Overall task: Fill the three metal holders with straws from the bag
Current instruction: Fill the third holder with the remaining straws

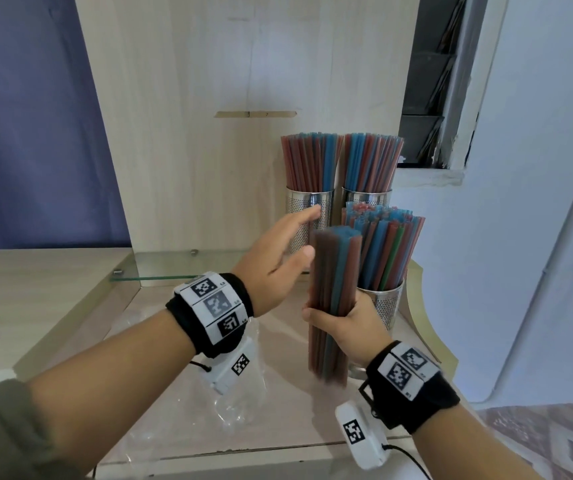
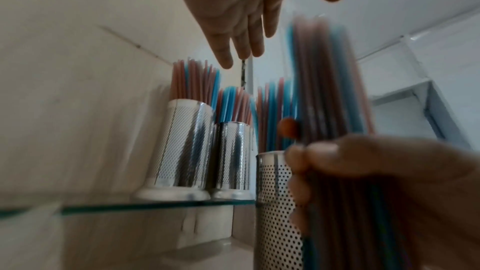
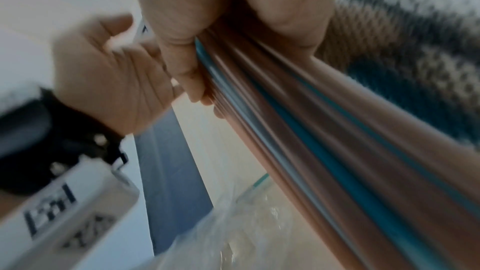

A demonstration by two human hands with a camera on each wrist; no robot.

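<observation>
I've got a fat bundle of straws [image 1: 333, 299] upright in my right hand [image 1: 347, 329], fingers wrapped tight around its lower half, and my left hand [image 1: 278, 261] is free beside it, fingers spread and relaxed, touching nothing as far as I can tell. Looking ahead, all 3 metal holders are already carrying straws: the back-left holder [image 1: 307, 220] and the back-right holder [image 1: 366, 197] stand on the glass shelf [image 1: 160, 271], packed red and blue, and the near holder [image 1: 385, 303] just right of my bundle is bristling too. The clear plastic bag [image 1: 240, 393] lies crumpled on the counter [image 1: 53, 289] under my wrists, and it looks emptied, though I can't be sure. So I reckon this bundle is the last load, and the only job left is squeezing it into whichever holder has room.
</observation>
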